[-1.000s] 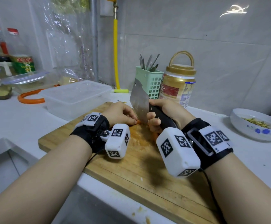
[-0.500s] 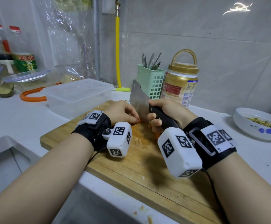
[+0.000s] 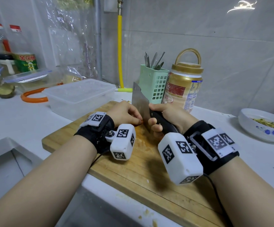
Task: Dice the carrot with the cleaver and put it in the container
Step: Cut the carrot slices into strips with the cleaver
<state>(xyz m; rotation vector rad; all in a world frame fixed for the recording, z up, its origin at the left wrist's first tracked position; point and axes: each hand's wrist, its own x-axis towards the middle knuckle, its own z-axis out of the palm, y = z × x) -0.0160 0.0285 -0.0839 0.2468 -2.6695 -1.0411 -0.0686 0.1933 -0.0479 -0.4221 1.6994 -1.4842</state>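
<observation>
Little moved: left fingers (image 3: pixel 135 114) curl on carrot (image 3: pixel 142 122); right hand (image 3: pixel 166 117) grips cleaver (image 3: pixel 140 102) alongside.

forearms: bare, no sleeves.
left wrist band (image 3: pixel 95 130): black strap, flat white tag on top printed with black square codes.
left block (image 3: pixel 123 142): white, rounded, coded faces, fixed by a screw bracket.
right wrist band (image 3: pixel 206 148): black, white coded tag.
right block (image 3: pixel 180 158): larger, white, coded.
cables: thin, black, one trailing from each band.
</observation>
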